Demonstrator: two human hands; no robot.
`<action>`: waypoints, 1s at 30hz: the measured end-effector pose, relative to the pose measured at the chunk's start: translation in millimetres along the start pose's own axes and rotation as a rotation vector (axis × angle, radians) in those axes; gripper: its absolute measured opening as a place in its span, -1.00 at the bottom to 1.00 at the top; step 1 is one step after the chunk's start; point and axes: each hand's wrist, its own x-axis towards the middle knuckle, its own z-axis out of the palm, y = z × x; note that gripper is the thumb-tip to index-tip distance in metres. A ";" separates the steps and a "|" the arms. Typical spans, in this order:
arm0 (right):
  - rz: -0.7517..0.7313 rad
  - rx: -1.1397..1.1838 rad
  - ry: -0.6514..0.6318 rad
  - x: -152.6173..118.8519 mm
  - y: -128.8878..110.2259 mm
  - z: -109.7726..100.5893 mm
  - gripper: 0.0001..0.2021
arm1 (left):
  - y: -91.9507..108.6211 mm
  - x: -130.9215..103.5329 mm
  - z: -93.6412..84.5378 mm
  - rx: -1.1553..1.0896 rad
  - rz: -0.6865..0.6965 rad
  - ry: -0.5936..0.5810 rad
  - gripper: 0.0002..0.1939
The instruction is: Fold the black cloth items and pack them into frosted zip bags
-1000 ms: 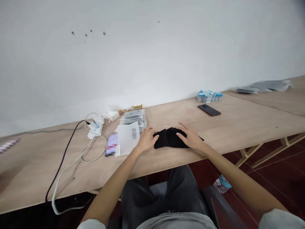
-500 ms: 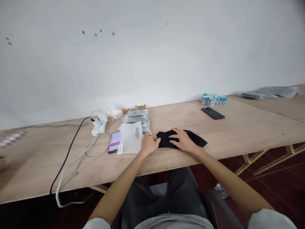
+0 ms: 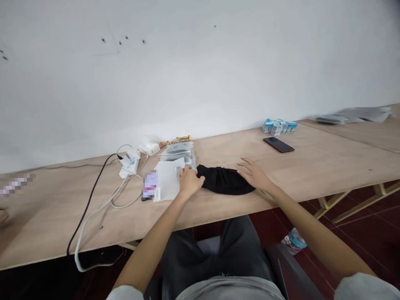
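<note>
A bunched black cloth (image 3: 226,181) lies on the wooden table in front of me, wrinkled along its middle. At its left end is my left hand (image 3: 189,182), the thumb against the cloth and the other fingers over the edge of a frosted plastic bag (image 3: 168,179). Thumb and index finger look apart. My right hand (image 3: 254,175) is at the cloth's right end, palm down with fingers spread, holding nothing. Whether its fingertips touch the fabric is hard to make out.
Behind the bag lie more packed bags (image 3: 178,151). A lit phone (image 3: 150,185), a power strip (image 3: 129,164) and cables are to the left. Small blue-white boxes (image 3: 276,127) and a dark phone (image 3: 278,144) lie back right. A plastic bottle (image 3: 293,241) is on the floor.
The black cloth has shifted left and become more bunched, its pointed right end now rounded. My right hand has moved right, off the cloth's middle; my left hand has moved slightly left.
</note>
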 end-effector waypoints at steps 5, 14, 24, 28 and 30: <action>0.088 -0.058 -0.123 -15.5 33.7 -14.7 -0.60 | -7.9 1.8 -30.4 0.038 0.020 0.047 -0.82; 0.034 -0.156 -0.183 -23.7 37.9 -9.0 -0.56 | 43.8 -1.4 -15.7 -0.070 0.333 -0.157 -0.76; 0.076 0.061 -0.018 -11.2 16.3 -19.5 -0.62 | -19.5 -23.2 -9.8 -0.099 0.435 -0.133 -0.65; -0.083 0.193 -0.080 8.8 -19.9 -23.8 -0.68 | -44.9 -37.2 2.5 0.060 0.471 -0.102 -0.70; -0.162 0.190 -0.192 14.4 -36.9 -21.3 -0.67 | -48.9 -42.9 8.9 0.102 0.481 -0.101 -0.74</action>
